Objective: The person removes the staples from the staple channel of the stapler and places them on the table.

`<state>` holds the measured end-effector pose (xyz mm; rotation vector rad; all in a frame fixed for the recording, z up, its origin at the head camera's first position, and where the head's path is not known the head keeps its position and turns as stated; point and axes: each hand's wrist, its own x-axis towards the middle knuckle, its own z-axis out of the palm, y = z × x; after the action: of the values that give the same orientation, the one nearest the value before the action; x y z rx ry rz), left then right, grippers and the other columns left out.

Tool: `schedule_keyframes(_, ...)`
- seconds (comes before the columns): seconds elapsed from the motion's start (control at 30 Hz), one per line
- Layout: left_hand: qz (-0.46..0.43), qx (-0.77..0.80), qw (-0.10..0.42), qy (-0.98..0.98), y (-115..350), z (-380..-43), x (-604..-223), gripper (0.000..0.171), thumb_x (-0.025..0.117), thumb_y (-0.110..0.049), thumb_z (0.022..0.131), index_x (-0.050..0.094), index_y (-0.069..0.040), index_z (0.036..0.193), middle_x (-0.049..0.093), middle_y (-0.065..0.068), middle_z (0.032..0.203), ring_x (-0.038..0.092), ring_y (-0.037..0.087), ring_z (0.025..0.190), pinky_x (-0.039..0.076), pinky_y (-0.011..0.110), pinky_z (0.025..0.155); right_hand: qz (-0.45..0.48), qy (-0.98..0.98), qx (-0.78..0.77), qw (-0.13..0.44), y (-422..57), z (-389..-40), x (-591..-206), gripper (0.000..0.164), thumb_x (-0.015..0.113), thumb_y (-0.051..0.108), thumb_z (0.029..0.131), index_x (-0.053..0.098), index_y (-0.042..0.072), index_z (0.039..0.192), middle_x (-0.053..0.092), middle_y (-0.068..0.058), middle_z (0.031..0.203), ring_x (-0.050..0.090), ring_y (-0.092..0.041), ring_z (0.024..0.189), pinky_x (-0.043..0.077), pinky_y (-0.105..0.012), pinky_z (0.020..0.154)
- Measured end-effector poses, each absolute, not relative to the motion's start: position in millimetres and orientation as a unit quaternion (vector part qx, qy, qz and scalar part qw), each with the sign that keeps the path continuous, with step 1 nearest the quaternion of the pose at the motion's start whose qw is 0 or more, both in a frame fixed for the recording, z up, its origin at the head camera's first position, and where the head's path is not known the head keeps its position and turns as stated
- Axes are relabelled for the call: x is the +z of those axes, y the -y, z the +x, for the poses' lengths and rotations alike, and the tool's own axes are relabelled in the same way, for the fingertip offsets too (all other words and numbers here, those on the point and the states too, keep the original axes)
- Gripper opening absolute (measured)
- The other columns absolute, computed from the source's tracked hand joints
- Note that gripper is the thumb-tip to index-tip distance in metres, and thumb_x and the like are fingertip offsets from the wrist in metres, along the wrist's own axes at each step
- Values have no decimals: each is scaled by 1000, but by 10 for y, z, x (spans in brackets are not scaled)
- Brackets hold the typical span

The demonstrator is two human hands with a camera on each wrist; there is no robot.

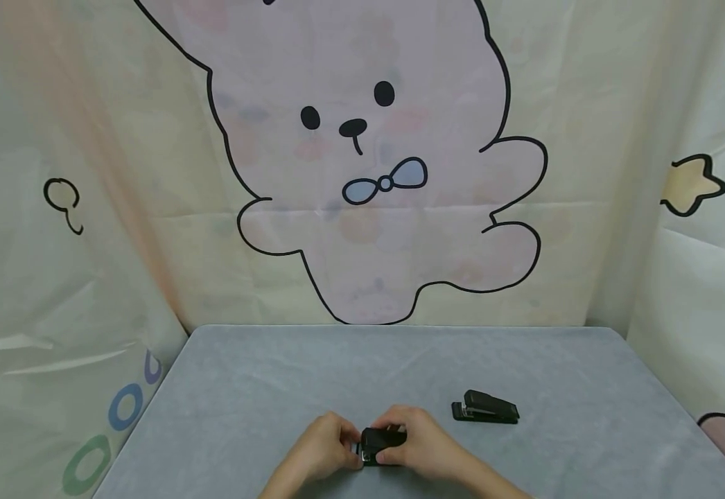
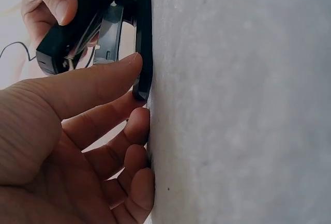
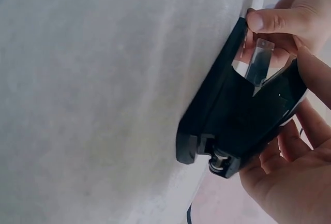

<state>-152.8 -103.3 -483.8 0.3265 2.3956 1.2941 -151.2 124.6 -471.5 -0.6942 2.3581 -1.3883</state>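
A black stapler [image 1: 382, 438] is on the grey-blue tabletop, held from both sides. At its front end my left hand [image 1: 321, 447] pinches the tip of the base, with the thumb [image 2: 111, 81] on top. My right hand [image 1: 427, 443] grips the upper arm, thumb on one side and fingers on the other. In the right wrist view the stapler's hinge end [image 3: 220, 162] faces the camera. The arm stands raised from the base, and the metal magazine [image 3: 260, 63] shows between them.
A second black stapler [image 1: 486, 407] lies to the right and farther back on the table [image 1: 263, 374]. Behind the table's far edge hangs a pale curtain [image 1: 562, 263] printed with a bear. More printed cloth [image 1: 32, 298] hangs along the left and right sides.
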Motion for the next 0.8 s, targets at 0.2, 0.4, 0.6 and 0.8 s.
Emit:
schedule_keyframes(0.2,122,458,189,-860,1004,-1515,-4853,23,88,5,72,79,-2,92,60,-1,62,52,13,57,39,27,54,-230,-825,-491,158,-1295,-1491,-4648,26,87,12,86,77,18,110,69,10,101,61,-11,91,50,-27,76)
schedule_keyframes(0.4,131,440,174,-871,1010,-1500,-4840,21,89,3,72,79,-1,91,57,-2,64,50,11,58,39,26,54,-215,-825,-497,164,-1329,-1454,-4568,26,85,13,88,74,16,111,67,3,101,60,-17,88,49,-27,71)
schedule_keyframes(0.6,123,443,185,-869,992,-1516,-4847,21,88,3,73,80,0,92,59,0,64,51,14,59,39,27,53,-206,-822,-507,158,-1374,-1439,-4536,27,84,14,89,73,17,112,67,3,101,60,-18,85,50,-28,71)
schedule_keyframes(0.8,123,449,174,-868,989,-1505,-4857,21,89,5,71,80,0,90,58,0,63,51,13,59,39,27,53,-220,-823,-503,144,-1458,-1442,-4514,28,85,17,89,73,15,115,69,5,105,60,-16,96,49,-32,81)
